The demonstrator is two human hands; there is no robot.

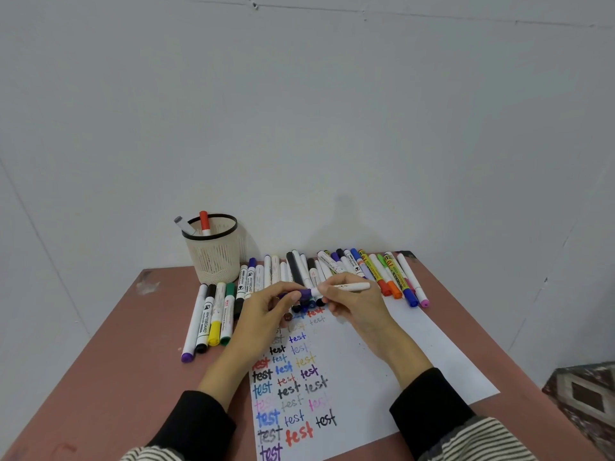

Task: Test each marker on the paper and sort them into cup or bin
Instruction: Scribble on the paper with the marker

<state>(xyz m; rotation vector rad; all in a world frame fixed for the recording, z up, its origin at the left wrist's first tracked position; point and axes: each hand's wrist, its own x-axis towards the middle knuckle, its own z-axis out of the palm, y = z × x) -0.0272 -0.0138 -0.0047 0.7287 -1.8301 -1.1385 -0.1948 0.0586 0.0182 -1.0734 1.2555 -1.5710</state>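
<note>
Striped cuffs and black sleeves at the near edge; beyond them the paper (382, 377), which I read as well used — three rough columns of "test" in blue, black, red, pink, yellow and grey, some strokes bold, some faint.

Left hand (266, 311): grip closed around the purple cap end of a marker (346, 287), held above the top of the sheet.
Right hand (352, 301): grip curled round the white barrel of the same marker. I cannot tell whether the cap is coming off or going on.

Cup (214, 251): mesh, far left of the bench (133, 361), holding two markers — one red-capped, one grey-capped.
Bin: not in view.

Unsorted stock: a long row of markers (332, 271) along the far edge, plus four more (209, 321) lying left of the sheet.

Judgement: written marks far outnumber the two in the cup, and most markers lie loose, so sorting looks barely begun.
</note>
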